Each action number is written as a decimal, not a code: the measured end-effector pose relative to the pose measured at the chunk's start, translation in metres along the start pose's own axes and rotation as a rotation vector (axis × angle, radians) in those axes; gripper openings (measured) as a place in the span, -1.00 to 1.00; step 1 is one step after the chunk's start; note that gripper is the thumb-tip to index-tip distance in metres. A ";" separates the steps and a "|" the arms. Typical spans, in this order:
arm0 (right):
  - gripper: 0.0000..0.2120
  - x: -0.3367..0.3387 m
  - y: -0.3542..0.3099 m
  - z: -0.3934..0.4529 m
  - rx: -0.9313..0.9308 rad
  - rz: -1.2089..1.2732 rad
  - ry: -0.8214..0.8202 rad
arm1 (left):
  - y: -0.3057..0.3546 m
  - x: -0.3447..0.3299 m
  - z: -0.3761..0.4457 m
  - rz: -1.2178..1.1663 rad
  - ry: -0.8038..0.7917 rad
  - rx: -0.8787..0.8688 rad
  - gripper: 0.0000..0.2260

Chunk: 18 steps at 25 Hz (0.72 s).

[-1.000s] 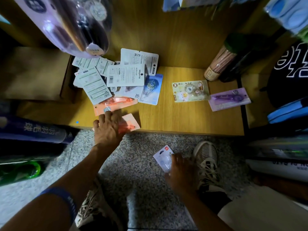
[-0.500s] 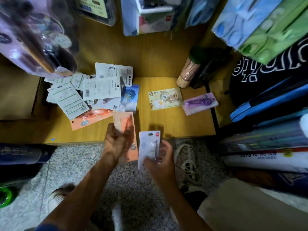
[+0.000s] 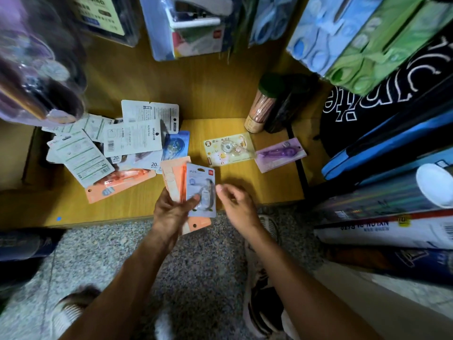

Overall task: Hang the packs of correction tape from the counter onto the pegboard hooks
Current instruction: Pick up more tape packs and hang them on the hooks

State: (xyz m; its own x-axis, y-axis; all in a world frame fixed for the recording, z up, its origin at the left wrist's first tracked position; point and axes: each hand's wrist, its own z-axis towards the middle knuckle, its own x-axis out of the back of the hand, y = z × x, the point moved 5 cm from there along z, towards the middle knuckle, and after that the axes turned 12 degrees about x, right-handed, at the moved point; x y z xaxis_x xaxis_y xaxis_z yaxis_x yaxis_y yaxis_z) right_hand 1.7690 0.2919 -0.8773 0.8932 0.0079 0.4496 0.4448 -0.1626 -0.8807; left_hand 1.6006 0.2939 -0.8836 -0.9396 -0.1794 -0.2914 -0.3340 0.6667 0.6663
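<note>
A: Over the front edge of the bench [image 3: 137, 204], two packs are held together in the left hand [image 3: 171, 212]: a grey pack [image 3: 201, 190] on top, pinned by the thumb, and an orange pack [image 3: 174, 179] beneath it, whose lower end shows under the hand.

B: And the right hand [image 3: 236, 204]?

A: It is seen just right of the grey pack, fingers loosely curled, with nothing held. Whether a fingertip touches the pack's edge cannot be told through the blur.

B: Where are the other packs found?

A: A heap of packs [image 3: 110, 148] is spread on the left of the bench, most lying back-side up with barcodes showing. A long orange pack [image 3: 120, 185] lies at the heap's near edge, and a blue pack [image 3: 176, 144] at its right. Well apart, further right, a yellow pack [image 3: 229, 149] and a purple pack [image 3: 280, 154] lie side by side, just touching or nearly so.

B: Anything else on the bench?

A: A tube of sticks [image 3: 259, 111] with a dark lid is leaned at the back right corner. Hanging goods [image 3: 193, 25] are seen above, blurred. Rolls [image 3: 392, 197] are stacked at the right, and shoes [image 3: 263, 303] stand on a speckled floor [image 3: 208, 266].
</note>
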 end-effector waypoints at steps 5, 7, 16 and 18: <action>-0.54 0.052 0.048 0.055 -0.157 -0.801 -0.004 | -0.005 0.018 0.004 0.025 0.042 0.012 -0.56; -0.42 0.059 0.067 0.065 -0.217 -0.917 -0.166 | -0.005 0.025 0.004 0.027 0.065 0.015 -0.49; -0.71 -0.019 0.050 -0.036 0.113 -0.574 0.180 | -0.012 0.029 0.008 -0.002 0.135 0.015 -0.44; -0.68 -0.026 0.072 -0.051 -0.240 -0.105 0.442 | -0.012 0.029 0.007 -0.010 0.136 0.005 -0.47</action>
State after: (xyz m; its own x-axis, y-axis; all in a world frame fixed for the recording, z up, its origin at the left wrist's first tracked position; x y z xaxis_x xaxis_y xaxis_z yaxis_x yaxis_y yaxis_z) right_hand 1.7744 0.2298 -0.9447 0.7082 -0.3734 0.5992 0.4562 -0.4056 -0.7920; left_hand 1.5778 0.2855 -0.9046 -0.9379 -0.2821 -0.2019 -0.3430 0.6680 0.6604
